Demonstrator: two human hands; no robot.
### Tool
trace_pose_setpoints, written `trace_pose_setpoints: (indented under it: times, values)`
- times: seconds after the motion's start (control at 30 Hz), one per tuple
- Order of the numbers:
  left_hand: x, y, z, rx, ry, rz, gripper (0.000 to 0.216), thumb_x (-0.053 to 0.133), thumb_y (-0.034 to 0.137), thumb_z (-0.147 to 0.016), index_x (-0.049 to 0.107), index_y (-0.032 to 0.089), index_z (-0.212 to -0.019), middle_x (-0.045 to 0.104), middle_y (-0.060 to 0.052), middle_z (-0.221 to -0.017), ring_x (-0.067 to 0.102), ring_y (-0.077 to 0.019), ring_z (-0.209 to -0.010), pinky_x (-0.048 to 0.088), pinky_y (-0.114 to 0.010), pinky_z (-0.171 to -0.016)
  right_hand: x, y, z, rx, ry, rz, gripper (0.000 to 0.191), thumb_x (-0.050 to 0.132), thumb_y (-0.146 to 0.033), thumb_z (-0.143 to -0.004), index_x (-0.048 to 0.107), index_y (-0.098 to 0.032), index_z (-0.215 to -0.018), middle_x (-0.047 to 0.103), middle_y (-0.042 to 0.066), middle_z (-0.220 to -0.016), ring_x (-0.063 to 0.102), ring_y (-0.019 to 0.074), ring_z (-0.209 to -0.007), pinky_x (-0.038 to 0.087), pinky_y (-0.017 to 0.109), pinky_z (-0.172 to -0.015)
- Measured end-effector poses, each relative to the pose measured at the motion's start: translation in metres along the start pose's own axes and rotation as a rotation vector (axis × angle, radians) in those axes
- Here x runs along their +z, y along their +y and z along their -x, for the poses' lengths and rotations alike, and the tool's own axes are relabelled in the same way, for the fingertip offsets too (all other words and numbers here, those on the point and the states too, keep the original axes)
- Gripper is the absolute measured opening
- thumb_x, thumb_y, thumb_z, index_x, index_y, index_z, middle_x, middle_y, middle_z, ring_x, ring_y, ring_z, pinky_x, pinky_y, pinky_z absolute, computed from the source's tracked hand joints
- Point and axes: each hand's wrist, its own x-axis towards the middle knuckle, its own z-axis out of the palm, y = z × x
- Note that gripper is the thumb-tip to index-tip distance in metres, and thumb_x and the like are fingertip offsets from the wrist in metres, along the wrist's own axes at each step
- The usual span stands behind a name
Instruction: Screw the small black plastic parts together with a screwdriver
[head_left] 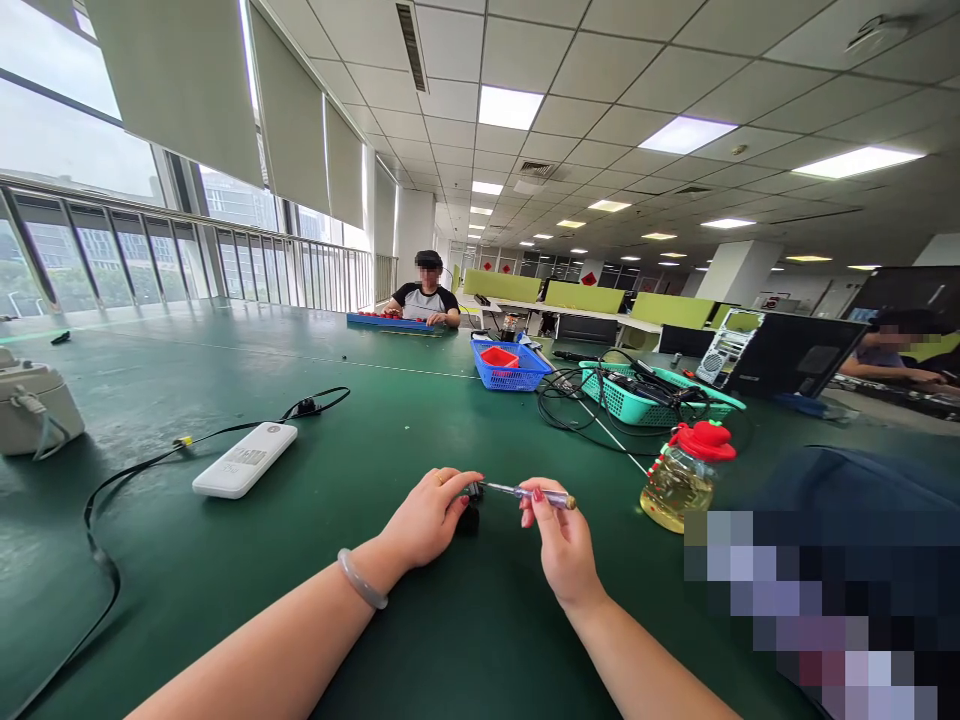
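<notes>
My right hand (559, 535) is closed around the clear handle of a screwdriver (551, 496). Its thin metal shaft points left, and the tip meets a small black part (474, 492) on the green table. My left hand (427, 515) is closed on that part, thumb and index finger pressing it from the left side. Fingers partly cover the part, so its exact kind does not show. Just below it, a dark patch (469, 521) lies on the table, either another black piece or a shadow.
A white power bank (247, 460) and a black strap (105, 560) lie to the left. At right stands a red-lidded bottle (679, 480). Further back are a blue basket (510, 376) and a green basket (622, 400) with black cables. A person (426, 295) sits at the far edge.
</notes>
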Motion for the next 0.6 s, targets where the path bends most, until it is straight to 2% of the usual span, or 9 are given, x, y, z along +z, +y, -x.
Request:
trace_pose_setpoints:
  times: [0.1,0.2,0.4,0.6]
  values:
    - [0.002,-0.002,-0.001,-0.124,0.008,-0.089,0.042,0.033,0.026,-0.096,0.056,0.028,-0.131,0.058,-0.009,-0.119,0.056,-0.0223,-0.109,0.045,-0.037,-0.1,-0.003,0.007,-0.004,0.06,0.035,0.068,0.038,0.047,-0.053,-0.094,0.063,-0.019,-0.099,0.062,0.005,-0.082,0.058,0.0163,-0.066,0.05,0.03,-0.066]
    - [0.003,-0.003,0.0,-0.205,-0.033,-0.223,0.042,0.032,0.025,-0.096,0.063,0.025,-0.124,0.055,-0.011,-0.123,0.057,-0.0245,-0.109,0.046,-0.039,-0.099,-0.004,0.012,-0.007,0.154,0.024,0.152,0.043,0.047,-0.058,-0.091,0.065,-0.019,-0.1,0.065,0.007,-0.084,0.061,0.0185,-0.069,0.051,0.032,-0.066]
    - [0.005,-0.003,0.0,-0.191,-0.116,-0.449,0.039,0.036,0.02,-0.091,0.069,0.014,-0.112,0.054,-0.017,-0.131,0.053,-0.0302,-0.115,0.044,-0.043,-0.1,-0.002,0.011,-0.007,0.243,-0.033,0.211,0.044,0.046,-0.058,-0.089,0.066,-0.02,-0.102,0.068,0.008,-0.088,0.064,0.021,-0.074,0.052,0.033,-0.071]
    - [0.004,0.0,0.001,-0.178,-0.114,-0.448,0.039,0.042,0.016,-0.084,0.069,0.016,-0.113,0.063,-0.013,-0.119,0.055,-0.0265,-0.107,0.045,-0.039,-0.097,0.002,0.004,-0.006,0.216,-0.084,0.225,0.042,0.047,-0.057,-0.088,0.067,-0.02,-0.097,0.069,0.007,-0.084,0.063,0.0217,-0.074,0.05,0.033,-0.071]
